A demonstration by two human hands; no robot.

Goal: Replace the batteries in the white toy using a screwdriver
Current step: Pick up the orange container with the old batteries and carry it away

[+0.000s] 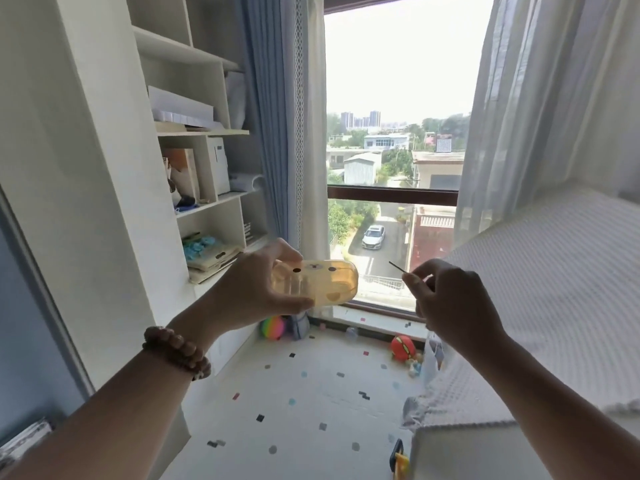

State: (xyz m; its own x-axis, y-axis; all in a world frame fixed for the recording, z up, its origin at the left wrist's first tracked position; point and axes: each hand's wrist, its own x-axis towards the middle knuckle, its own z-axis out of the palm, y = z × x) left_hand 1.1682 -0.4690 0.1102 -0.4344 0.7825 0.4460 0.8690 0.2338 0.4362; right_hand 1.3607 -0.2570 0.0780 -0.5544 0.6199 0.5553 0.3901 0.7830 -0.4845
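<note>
I'm holding the toy [315, 284] up at chest height in front of the window [394, 161], w/ my left hand [256, 289] clamped around its left end — thumb underneath, fingers over the top. It's glowing amber against the daylight, so the white shell is reading translucent. Its long axis is running roughly left-to-right, free rounded end pointing toward my right hand [450, 306]. Small dark spots are showing on the face turned to me; I can't tell which is a screw hole, if any.

My right hand is closed in a pinch on the screwdriver [399, 267] — a thin dark shaft sticking up and to the left out of my fingertips, tip aiming back toward the toy. Handle is hidden inside the hand.

The relation that matters: the tip is hanging apart from the toy's right end, a clear gap of window betw. them, and the shaft is slanting rather than standing square to any face. So the driver hand is the one closing the gap, approx. leftward and a bit down, while the left is turning the shell to present the battery door. I'm judging no screw is engaged yet — early in the job.
</note>
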